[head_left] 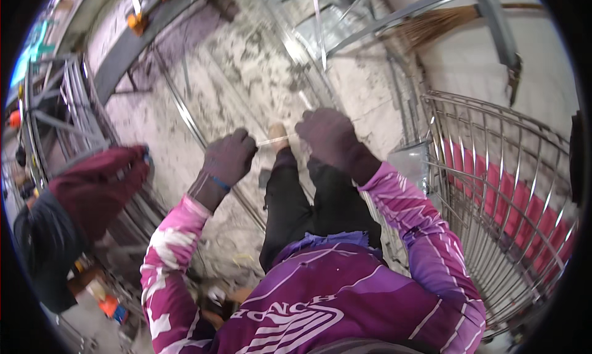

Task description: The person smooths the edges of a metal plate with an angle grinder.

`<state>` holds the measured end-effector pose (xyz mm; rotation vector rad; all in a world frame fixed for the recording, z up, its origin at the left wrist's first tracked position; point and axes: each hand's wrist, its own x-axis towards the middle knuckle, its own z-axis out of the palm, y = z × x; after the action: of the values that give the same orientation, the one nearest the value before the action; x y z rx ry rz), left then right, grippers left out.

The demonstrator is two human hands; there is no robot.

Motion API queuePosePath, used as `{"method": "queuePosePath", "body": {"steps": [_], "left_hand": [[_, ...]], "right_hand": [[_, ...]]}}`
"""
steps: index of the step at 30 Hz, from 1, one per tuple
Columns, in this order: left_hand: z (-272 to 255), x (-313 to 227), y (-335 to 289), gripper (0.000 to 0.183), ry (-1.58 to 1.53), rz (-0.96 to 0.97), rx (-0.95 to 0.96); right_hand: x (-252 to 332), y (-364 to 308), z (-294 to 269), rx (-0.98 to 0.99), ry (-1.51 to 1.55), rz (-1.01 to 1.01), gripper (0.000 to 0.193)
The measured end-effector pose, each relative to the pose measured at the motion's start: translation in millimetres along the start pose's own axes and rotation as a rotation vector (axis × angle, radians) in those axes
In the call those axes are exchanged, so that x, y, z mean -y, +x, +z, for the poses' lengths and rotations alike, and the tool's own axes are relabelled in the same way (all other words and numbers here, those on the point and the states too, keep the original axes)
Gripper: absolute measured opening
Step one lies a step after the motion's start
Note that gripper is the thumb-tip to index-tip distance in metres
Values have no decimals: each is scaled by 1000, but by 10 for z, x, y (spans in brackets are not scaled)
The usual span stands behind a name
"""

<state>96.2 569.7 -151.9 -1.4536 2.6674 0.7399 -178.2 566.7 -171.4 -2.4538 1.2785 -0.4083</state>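
Observation:
My left hand, in a dark brownish-purple glove, is closed with its fingertips on one end of a thin pale strip. Across from it, the similarly gloved right hand pinches the other end. The short stretch between the hands looks straight and roughly level, in front of my legs. Whether it is string, wire or tape, I cannot tell. Below it a bare foot stands on the stained pale floor. Long shiny metal bars lie on the floor past the left hand.
At right stands a wire basket with red-pink slats behind its bars. Maroon and dark clothing hangs at left near bundled metal profiles. A straw broom and grey metal frame lie at upper right.

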Motion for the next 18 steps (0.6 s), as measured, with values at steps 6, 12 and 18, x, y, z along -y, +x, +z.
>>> {"method": "queuePosePath", "body": {"steps": [6, 12, 18], "left_hand": [[989, 585, 280, 13, 7, -164, 97], [1531, 1123, 567, 10, 80, -211, -56], [1978, 1276, 621, 10, 50, -252, -113]], "right_hand": [[-491, 229, 1041, 92, -20, -46, 3], [-894, 628, 1721, 210, -47, -2, 11], [-1007, 627, 2096, 231, -121, 38, 19]]}}
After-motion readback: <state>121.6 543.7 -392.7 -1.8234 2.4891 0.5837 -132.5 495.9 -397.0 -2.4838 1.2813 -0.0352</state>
